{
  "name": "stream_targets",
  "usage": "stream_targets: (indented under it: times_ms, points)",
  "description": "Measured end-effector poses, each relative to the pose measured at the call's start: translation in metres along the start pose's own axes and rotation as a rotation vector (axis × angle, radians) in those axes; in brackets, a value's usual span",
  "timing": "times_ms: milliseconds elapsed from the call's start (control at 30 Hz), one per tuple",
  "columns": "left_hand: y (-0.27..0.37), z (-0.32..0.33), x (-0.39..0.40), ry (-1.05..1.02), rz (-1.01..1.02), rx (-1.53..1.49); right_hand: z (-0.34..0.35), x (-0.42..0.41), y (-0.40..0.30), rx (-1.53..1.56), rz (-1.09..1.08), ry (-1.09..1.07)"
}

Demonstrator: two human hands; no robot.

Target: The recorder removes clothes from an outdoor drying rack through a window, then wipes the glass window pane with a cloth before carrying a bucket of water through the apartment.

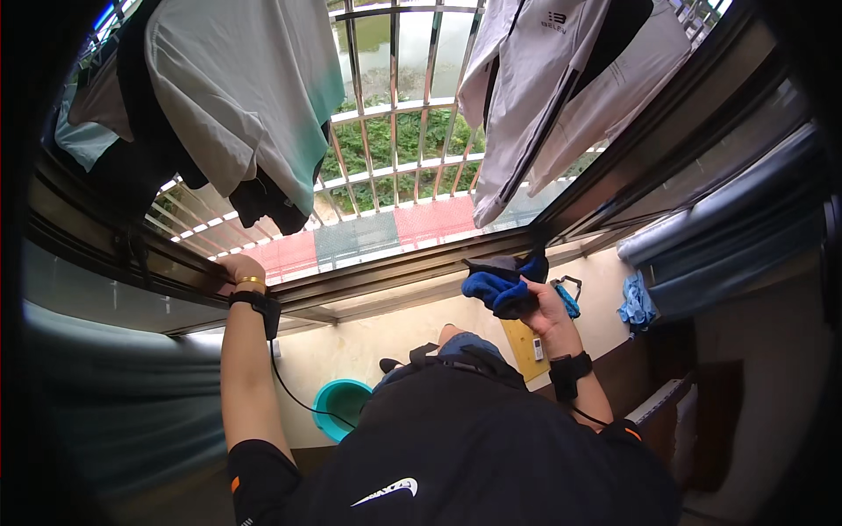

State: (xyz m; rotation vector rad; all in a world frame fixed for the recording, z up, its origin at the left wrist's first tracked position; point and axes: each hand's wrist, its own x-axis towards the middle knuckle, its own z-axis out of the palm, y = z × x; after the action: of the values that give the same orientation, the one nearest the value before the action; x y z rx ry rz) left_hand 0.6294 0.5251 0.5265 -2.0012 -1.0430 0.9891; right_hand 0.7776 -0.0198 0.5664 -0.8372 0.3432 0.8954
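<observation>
My left hand [242, 268] is at the edge of the dark-framed sliding window sash [177, 246] on the left, its fingers partly hidden there. It touches the sash, but how firmly it grips cannot be made out. In my right hand [544, 310] is a bunched blue and black cloth [496, 289], held just inside the window track [395, 263]. Both wrists wear black straps with cables, and a gold bangle sits on the left one.
Outside hang a white-and-green shirt [217, 85] and white track trousers [526, 98], before metal window bars [395, 112]. Below me are a turquoise basin [320, 401], a wooden board [516, 335] with a small white remote [538, 349] and a blue brush-like tool [567, 301]. Curtains [125, 388] flank the window.
</observation>
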Motion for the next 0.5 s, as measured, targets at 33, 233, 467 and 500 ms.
stream_targets:
  times_ms: [33,233,467,500]
  points:
    - [0.003,0.001,-0.001,0.026,-0.021,-0.014,-0.006,-0.009,-0.004,0.027,-0.013,-0.035]
    - [0.045,0.016,0.017,0.002,-0.041,-0.094,-0.043,-0.034,-0.021,0.085,-0.049,-0.015]
    - [0.104,-0.051,-0.066,0.201,0.092,-0.109,-0.042,-0.023,-0.034,0.007,0.001,-0.129]
    - [0.088,-0.084,-0.104,0.288,0.267,-0.281,-0.044,-0.021,-0.039,0.008,0.036,-0.153]
